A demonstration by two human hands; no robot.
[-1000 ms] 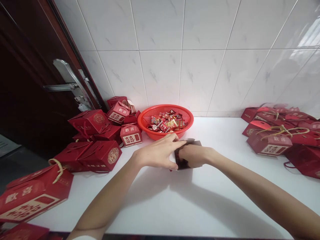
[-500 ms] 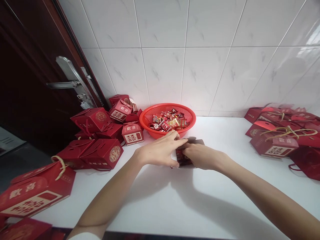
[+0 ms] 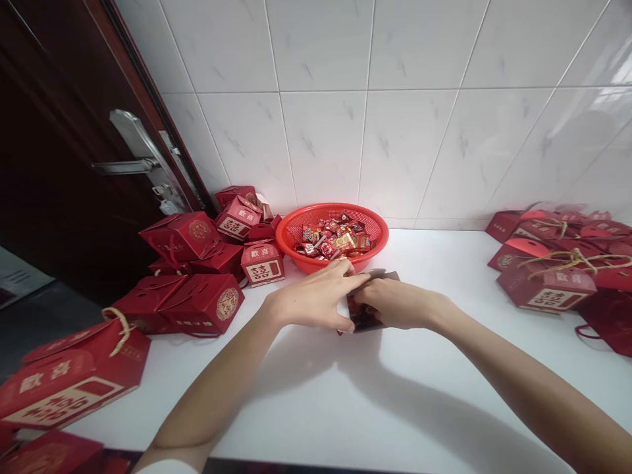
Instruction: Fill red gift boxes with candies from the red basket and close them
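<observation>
An open box (image 3: pixel 364 320) with dark red contents stands on the white table, just in front of a red plastic basket (image 3: pixel 291 255). My left hand (image 3: pixel 323 295) grips the box's left side, thumb near the front corner and fingers along the back. From the right, my right hand (image 3: pixel 395 301) reaches into the box; its fingertips are hidden inside, so what they touch cannot be made out. Wrapped candies (image 3: pixel 340 238) in red and gold fill the bottom of the basket.
Red gift boxes (image 3: pixel 197 306) are piled along the left side. More red boxes (image 3: pixel 550 283), some with rope handles, lie at the right. A tiled wall (image 3: pixel 415 151) rises behind the white table (image 3: pixel 306 401); a dark door (image 3: pixel 54 131) stands at the left.
My right hand has shifted slightly left and up within the box. My left hand stays at the box's side.
</observation>
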